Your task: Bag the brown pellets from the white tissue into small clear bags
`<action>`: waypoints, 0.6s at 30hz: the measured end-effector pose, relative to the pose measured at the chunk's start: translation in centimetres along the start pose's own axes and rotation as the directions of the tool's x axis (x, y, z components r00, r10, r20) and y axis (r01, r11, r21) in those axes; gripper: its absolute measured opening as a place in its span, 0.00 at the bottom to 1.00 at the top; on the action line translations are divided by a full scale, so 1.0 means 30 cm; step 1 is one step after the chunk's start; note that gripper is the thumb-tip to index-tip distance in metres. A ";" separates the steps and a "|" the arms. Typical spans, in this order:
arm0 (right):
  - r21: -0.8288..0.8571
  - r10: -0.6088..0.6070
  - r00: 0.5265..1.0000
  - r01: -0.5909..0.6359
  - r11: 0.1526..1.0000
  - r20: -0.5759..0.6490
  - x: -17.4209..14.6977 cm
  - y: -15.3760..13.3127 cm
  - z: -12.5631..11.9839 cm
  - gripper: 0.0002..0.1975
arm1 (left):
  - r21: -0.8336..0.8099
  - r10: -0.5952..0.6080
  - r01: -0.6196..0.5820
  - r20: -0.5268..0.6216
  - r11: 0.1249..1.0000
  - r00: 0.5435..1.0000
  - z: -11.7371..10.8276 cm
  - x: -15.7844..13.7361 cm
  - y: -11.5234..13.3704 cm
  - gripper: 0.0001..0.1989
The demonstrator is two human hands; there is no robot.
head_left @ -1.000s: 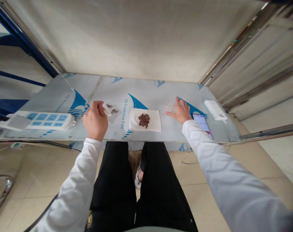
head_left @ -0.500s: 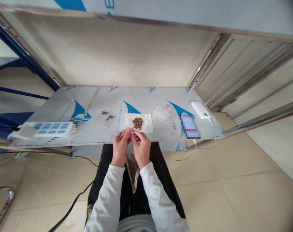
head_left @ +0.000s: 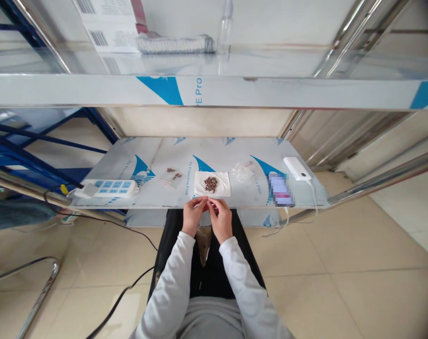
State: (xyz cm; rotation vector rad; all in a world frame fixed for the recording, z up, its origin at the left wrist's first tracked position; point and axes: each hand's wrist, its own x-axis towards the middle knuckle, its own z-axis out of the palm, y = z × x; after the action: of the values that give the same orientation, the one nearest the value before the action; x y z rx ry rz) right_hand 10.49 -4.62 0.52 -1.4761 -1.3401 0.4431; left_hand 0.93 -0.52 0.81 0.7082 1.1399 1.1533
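Observation:
My left hand [head_left: 193,215] and my right hand [head_left: 221,218] meet fingertip to fingertip at the front edge of the shelf. Both are closed in a pinch; whatever lies between the fingers is too small to make out. Just beyond them, a heap of small brown metallic pieces [head_left: 210,184] rests on a white sheet or pouch [head_left: 224,188]. To its left lies a clear plastic bag [head_left: 170,181] with several similar brown pieces at it. Crumpled clear bags [head_left: 242,173] lie on the right of the white sheet.
A power strip [head_left: 111,188] lies at the shelf's left end. On the right are a blurred-out phone [head_left: 280,189] and a white power bank [head_left: 297,168] with a cable. An upper shelf [head_left: 235,92] crosses above, bearing a box [head_left: 110,23], a rolled cloth [head_left: 177,45] and a clear bottle [head_left: 225,30].
The view has tilted up, bringing the upper shelf and its contents into sight, and the scene sits further right. My hands stay pinched together near the heap.

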 end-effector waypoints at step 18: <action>0.020 0.133 0.928 -0.149 0.989 0.347 0.063 0.046 -0.070 0.15 | 0.340 -0.051 -0.009 0.167 0.940 0.985 -0.046 0.018 0.031 0.16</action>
State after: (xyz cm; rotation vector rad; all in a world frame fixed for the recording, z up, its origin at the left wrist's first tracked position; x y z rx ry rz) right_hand 13.45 -3.62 0.84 -1.5094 -1.4871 0.8533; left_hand -0.68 0.10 1.04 1.0393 1.2064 0.8634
